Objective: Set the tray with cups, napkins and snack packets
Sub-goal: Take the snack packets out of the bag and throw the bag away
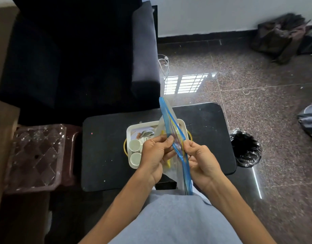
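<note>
A white tray [129, 128] with a leaf print and gold handles sits on a small black table [105, 155]. Two white cups [135, 144] [135, 159] stand side by side at its left end. Above the tray I hold a clear zip bag [166, 111] with a blue seal strip, edge-on to the camera. My left hand [154, 152] pinches one side of the strip and my right hand [201, 159] pinches the other. Something yellow shows inside the bag; the rest of its contents are unclear. The bag and my hands hide the tray's right half.
A dark sofa [72, 55] stands behind the table. A brown plastic stool [37, 155] wrapped in clear film is at the left. A black bin bag [245, 148] sits on the speckled floor right of the table, with bags [282, 36] by the wall.
</note>
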A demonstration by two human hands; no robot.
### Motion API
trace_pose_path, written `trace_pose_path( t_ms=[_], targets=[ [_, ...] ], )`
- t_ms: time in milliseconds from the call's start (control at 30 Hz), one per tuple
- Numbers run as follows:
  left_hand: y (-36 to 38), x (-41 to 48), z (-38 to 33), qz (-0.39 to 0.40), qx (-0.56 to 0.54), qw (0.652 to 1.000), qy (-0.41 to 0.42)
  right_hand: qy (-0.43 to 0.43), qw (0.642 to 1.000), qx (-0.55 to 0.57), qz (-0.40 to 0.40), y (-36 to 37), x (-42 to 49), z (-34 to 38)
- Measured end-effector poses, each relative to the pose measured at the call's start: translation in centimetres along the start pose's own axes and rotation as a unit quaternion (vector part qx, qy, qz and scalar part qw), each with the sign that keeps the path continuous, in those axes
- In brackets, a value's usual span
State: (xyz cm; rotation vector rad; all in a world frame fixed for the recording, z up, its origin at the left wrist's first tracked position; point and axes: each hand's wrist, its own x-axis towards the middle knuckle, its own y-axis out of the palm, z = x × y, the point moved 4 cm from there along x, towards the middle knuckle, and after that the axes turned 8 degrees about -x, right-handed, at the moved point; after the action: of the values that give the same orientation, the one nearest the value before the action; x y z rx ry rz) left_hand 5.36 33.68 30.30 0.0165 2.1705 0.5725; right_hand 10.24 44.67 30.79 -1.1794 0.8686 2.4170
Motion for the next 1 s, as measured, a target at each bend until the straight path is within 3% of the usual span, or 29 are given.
trace_pose_path(
  t_ms=[167,500,700,800,1000],
  targets=[
    [2.6,0.2,1.4,-0.024,-0.096,0.995,-0.029,0.066,0.988,0.130,0.048,-1.7,-0.2,2.9],
    [2.6,-0.1,1.8,-0.091,-0.238,0.967,-0.008,0.032,0.986,0.156,0.041,-8.2,0.2,9.5],
    [2.2,-0.6,1.2,-0.101,-0.223,0.970,0.006,0.009,0.985,0.165,0.058,-10.4,0.0,11.8],
    [2.8,-0.7,1.3,-0.098,-0.216,0.971,0.025,-0.008,0.983,0.139,0.118,-8.8,-1.0,11.7],
    [5.7,-1.1,3.3,-0.092,-0.032,0.990,0.098,0.011,0.969,0.105,0.221,-6.2,-1.9,9.3]
  ],
)
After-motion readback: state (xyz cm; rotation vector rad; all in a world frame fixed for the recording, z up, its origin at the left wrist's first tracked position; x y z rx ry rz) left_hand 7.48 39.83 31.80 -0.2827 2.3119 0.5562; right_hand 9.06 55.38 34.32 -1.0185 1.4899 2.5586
